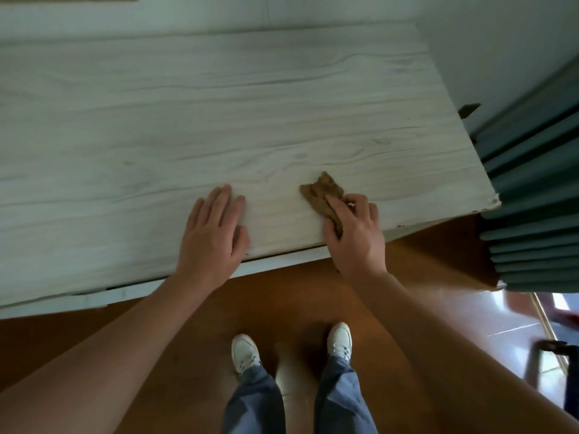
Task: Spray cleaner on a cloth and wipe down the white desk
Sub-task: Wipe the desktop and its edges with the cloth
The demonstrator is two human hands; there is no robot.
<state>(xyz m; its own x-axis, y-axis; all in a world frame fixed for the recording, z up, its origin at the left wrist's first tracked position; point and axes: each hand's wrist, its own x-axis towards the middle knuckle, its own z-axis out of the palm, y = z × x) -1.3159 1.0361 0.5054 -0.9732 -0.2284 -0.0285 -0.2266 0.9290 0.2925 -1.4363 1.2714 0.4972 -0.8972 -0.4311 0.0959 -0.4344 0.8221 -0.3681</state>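
The white desk point(194, 120) has a pale wood-grain top and fills the upper half of the head view. A crumpled brown cloth point(322, 194) lies on it near the front edge, toward the right end. My right hand point(354, 234) grips the near part of the cloth and presses it on the desk. My left hand point(213, 230) rests flat on the desk top to the left of the cloth, fingers spread, holding nothing. No spray bottle is in view.
A teal pleated curtain point(532, 189) hangs just past the desk's right end. The desk's back edge meets a white wall point(219, 14). Below the front edge are the brown floor point(282, 296) and my feet in white shoes point(246, 352).
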